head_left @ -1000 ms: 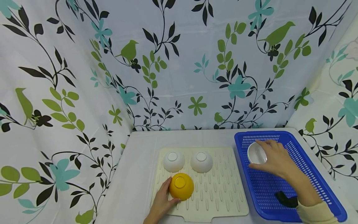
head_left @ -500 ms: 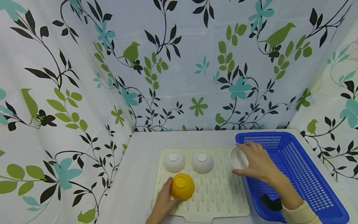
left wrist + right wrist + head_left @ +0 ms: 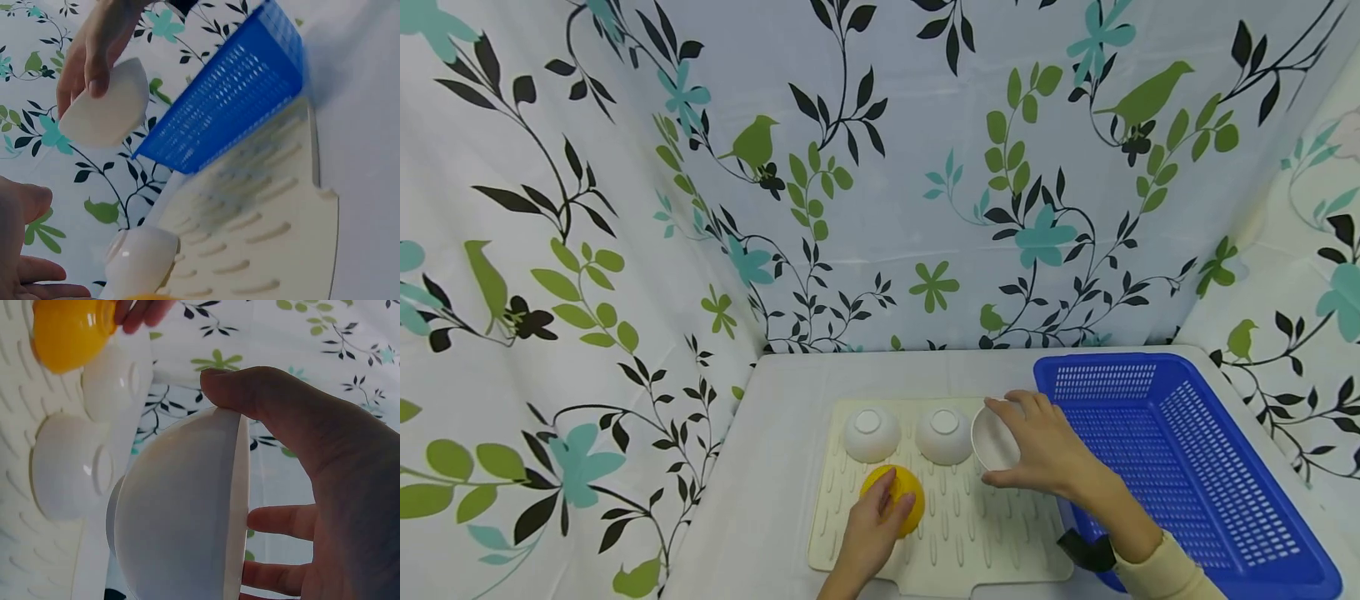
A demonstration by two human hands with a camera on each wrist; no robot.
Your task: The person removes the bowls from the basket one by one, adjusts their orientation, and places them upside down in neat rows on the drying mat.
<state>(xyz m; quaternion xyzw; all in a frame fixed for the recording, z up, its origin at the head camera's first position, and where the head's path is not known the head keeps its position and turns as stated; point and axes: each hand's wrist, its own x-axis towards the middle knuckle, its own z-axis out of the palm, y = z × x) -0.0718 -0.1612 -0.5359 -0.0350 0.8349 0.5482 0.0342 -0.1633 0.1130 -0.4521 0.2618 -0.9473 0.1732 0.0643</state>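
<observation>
My right hand (image 3: 1037, 446) grips a white bowl (image 3: 992, 442) by its rim, thumb on one side and fingers on the other. The bowl is held tilted above the right part of a cream drying mat (image 3: 970, 533). My left hand (image 3: 872, 533) is over an upside-down yellow bowl (image 3: 912, 500), partly covering it. In the left wrist view the left thumb and fingers (image 3: 40, 270) are apart with nothing between them. Two more white bowls lie upside down on the mat behind the yellow one, the left bowl (image 3: 871, 435) and the right bowl (image 3: 943, 437).
A blue plastic basket (image 3: 1195, 467) stands on the white table (image 3: 782, 433), right of the mat. A black band (image 3: 1086, 550) is around the right wrist. A patterned curtain (image 3: 865, 192) encloses the table at the back and both sides.
My right hand has carried the white bowl left, from over the basket to over the mat. The left hand has shifted from the yellow bowl's side to over its top.
</observation>
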